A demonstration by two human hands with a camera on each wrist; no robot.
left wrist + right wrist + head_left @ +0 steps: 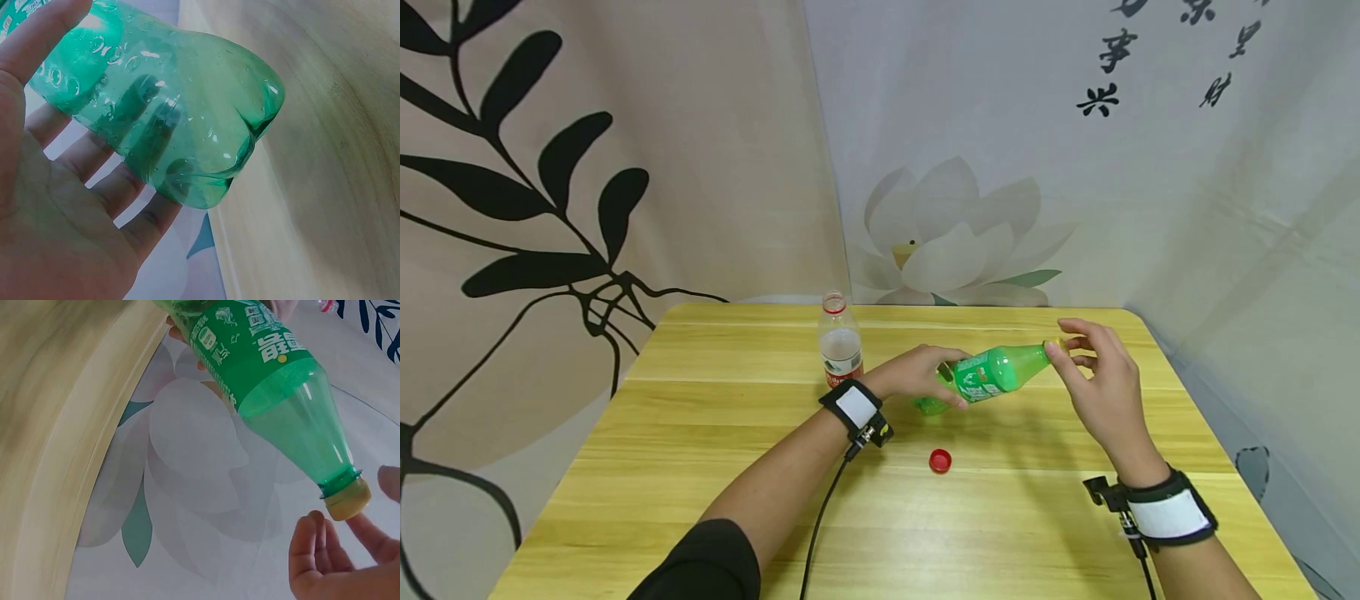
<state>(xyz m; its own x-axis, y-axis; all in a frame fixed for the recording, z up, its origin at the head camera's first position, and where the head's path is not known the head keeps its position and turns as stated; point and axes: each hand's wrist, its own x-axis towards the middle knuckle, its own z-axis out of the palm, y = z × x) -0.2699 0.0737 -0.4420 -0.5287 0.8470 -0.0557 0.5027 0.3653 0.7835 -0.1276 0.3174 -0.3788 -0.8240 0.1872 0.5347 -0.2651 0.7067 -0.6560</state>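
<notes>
A green plastic bottle [1003,369] lies tilted in the air above the table, its neck toward the right. My left hand [917,372] grips it around the lower body, fingers beneath and thumb across it in the left wrist view. A yellow cap [347,501] sits on the bottle's mouth. At that cap is my right hand [1103,392]; in the right wrist view its thumb stands apart from the cap, while a fingertip meets or nearly meets the cap's underside. The bottle looks see-through, with droplets inside.
A clear bottle [841,340] with a red neck ring and no cap stands upright behind the left wrist. On the wooden table [775,500] a red cap [940,461] lies in front of the hands. A cable runs from each wrist camera. A printed curtain hangs behind.
</notes>
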